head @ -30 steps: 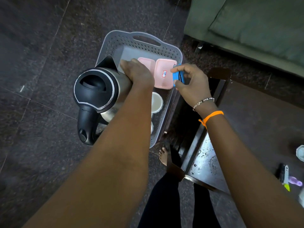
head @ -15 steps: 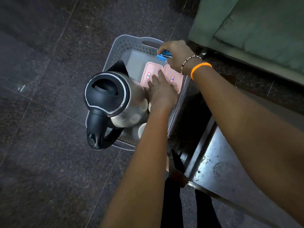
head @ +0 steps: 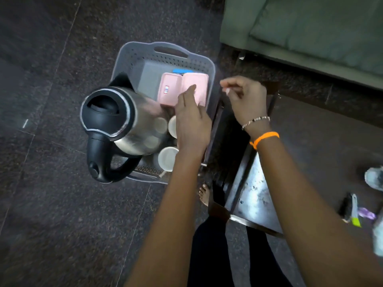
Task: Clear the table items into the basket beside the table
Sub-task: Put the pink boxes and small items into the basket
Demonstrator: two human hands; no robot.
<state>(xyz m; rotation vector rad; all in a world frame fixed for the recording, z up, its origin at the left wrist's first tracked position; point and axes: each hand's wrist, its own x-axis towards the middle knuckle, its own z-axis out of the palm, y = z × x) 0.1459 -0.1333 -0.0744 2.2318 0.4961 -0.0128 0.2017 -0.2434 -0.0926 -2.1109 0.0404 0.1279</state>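
A grey perforated basket point(head: 143, 56) stands on the dark floor left of the table. In it sit a steel kettle point(head: 122, 119) with a black lid and handle, two pink boxes point(head: 169, 90), several white cups point(head: 166, 158), and a blue item point(head: 182, 71) by the far wall. My left hand point(head: 191, 119) hovers over the cups and pink boxes, fingers apart, holding nothing. My right hand point(head: 244, 98) is above the gap between basket and table, fingers loosely curled and empty.
The dark table point(head: 310, 162) fills the right side, with a shiny metal edge panel point(head: 255, 195). Small items lie at its right: a black and green tool point(head: 352, 210), a purple piece point(head: 366, 213), a white object point(head: 375, 178). A green sofa point(head: 310, 27) stands behind. My bare foot point(head: 204, 193) is by the table leg.
My right hand let go of the blue item at the basket's far end and drew back toward the table. My left hand came off the kettle, which now rests in the basket.
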